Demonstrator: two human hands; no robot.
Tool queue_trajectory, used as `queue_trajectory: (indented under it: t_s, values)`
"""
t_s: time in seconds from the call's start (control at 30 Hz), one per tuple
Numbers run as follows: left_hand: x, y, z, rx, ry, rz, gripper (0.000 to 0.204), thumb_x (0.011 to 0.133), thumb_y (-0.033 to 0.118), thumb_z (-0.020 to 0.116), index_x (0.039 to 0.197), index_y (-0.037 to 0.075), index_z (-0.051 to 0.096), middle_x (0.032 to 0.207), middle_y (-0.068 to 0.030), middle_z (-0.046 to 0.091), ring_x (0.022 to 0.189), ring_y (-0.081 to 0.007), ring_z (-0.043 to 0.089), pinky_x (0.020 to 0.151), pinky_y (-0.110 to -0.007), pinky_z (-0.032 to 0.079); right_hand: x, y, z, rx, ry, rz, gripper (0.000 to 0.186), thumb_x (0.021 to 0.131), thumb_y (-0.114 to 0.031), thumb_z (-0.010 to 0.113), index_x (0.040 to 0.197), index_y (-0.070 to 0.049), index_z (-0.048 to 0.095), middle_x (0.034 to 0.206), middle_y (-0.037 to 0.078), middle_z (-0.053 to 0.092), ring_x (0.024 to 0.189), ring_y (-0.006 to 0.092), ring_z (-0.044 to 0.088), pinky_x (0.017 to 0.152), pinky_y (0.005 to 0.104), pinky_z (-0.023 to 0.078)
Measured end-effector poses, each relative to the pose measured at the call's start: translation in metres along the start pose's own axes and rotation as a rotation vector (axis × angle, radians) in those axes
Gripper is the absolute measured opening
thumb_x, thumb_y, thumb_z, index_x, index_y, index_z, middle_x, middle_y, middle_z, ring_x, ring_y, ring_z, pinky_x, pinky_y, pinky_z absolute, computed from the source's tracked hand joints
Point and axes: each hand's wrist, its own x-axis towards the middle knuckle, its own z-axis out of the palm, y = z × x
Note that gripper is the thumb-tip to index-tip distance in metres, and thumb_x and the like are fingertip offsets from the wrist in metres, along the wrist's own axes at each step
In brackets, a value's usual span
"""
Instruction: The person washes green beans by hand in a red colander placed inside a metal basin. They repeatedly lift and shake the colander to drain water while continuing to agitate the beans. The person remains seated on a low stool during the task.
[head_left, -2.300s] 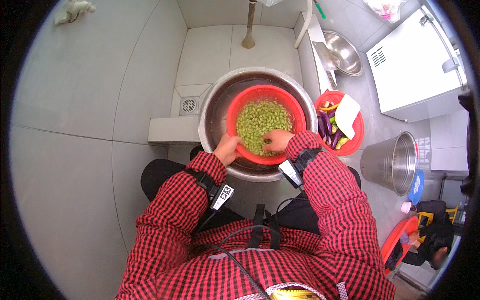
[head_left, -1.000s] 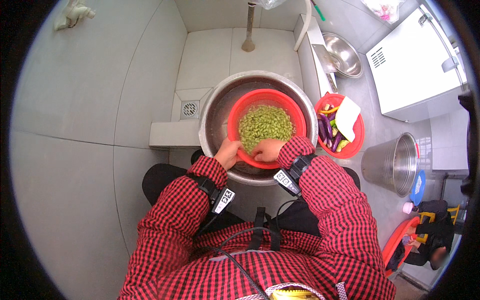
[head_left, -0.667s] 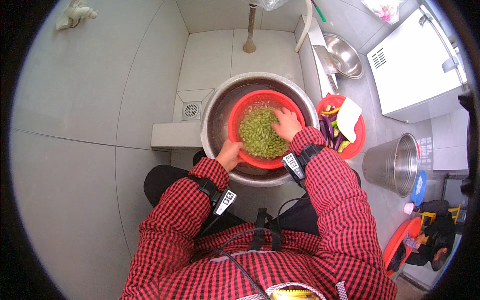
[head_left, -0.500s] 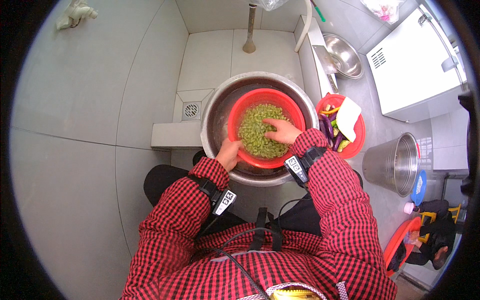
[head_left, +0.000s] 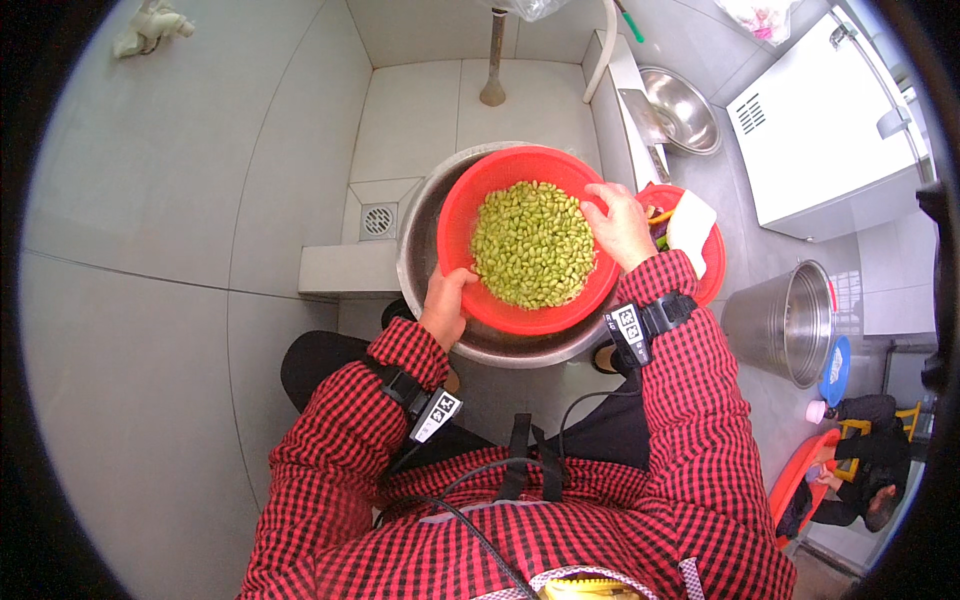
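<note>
A red plastic colander (head_left: 462, 220) full of green beans (head_left: 530, 240), apparently shelled, is raised over a large steel basin (head_left: 420, 210). My left hand (head_left: 445, 300) grips its lower left rim, thumb on the inside. My right hand (head_left: 615, 225) holds the right rim, fingers bent over the edge. Just to the right sits a second red container (head_left: 712, 270) with eggplants, other vegetables and a white slab (head_left: 692, 225), partly hidden behind the colander and my right hand.
A cleaver (head_left: 642, 118) and steel bowl (head_left: 690, 105) lie at upper right, near a white appliance (head_left: 815, 130). A steel bucket (head_left: 760, 330), blue basin (head_left: 835, 370) and seated person (head_left: 865, 470) at an orange tub (head_left: 795, 465) are rightward. Left is a tiled wall.
The colander has come up out of the basin, nearer the camera. My right hand has moved from among the beans to the right rim; my left hand has risen with the colander.
</note>
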Motion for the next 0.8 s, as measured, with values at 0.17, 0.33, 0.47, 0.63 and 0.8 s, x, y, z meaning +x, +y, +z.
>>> queue_trajectory:
  t_s: [0.17,0.33,0.47,0.63,0.8]
  values:
    - [0.007,0.006,0.005,-0.018,-0.018,0.051,0.049,0.071,-0.002,0.044,0.120,0.002,0.043,0.112,-0.0081,0.051,0.102,-0.0202,0.049,0.087,-0.031,0.040,0.002,0.009,0.008,-0.003,0.001,0.025,0.033,0.076,-0.019,0.062,0.103,0.000,0.057,0.104,0.019,0.056,0.101,0.0322,0.053,0.087,0.0374,0.041]
    - [0.011,0.005,-0.002,0.090,0.051,-0.052,0.049,0.074,-0.001,0.044,0.122,0.002,0.039,0.111,-0.0088,0.051,0.104,-0.0207,0.049,0.088,-0.033,0.041,0.001,0.026,0.036,-0.017,-0.196,0.141,0.040,0.076,-0.023,0.059,0.108,-0.001,0.053,0.112,0.021,0.050,0.105,0.0348,0.049,0.089,0.0401,0.040]
    - [0.009,0.005,-0.005,0.117,0.065,-0.136,0.042,0.080,0.001,0.044,0.121,0.006,0.041,0.114,-0.0092,0.051,0.102,-0.0231,0.053,0.083,-0.040,0.047,-0.002,0.028,0.050,-0.059,-0.287,0.175,0.044,0.076,-0.026,0.057,0.113,-0.004,0.049,0.117,0.021,0.045,0.106,0.0373,0.047,0.090,0.0424,0.039]
    - [-0.001,0.012,0.001,0.123,0.063,-0.277,0.053,0.075,-0.005,0.041,0.126,0.009,0.035,0.117,-0.0105,0.046,0.105,-0.0273,0.050,0.078,-0.045,0.050,-0.004,0.017,0.050,-0.091,-0.338,0.210,0.042,0.076,-0.027,0.057,0.110,-0.004,0.051,0.115,0.023,0.045,0.105,0.0382,0.048,0.088,0.0447,0.040]
    - [-0.002,0.008,0.004,0.096,0.072,-0.200,0.053,0.072,-0.009,0.038,0.123,0.005,0.036,0.115,-0.0135,0.048,0.104,-0.0292,0.051,0.082,-0.047,0.048,-0.002,0.014,0.039,-0.059,-0.258,0.163,0.040,0.076,-0.026,0.056,0.109,-0.003,0.054,0.108,0.023,0.049,0.103,0.0378,0.049,0.088,0.0443,0.040]
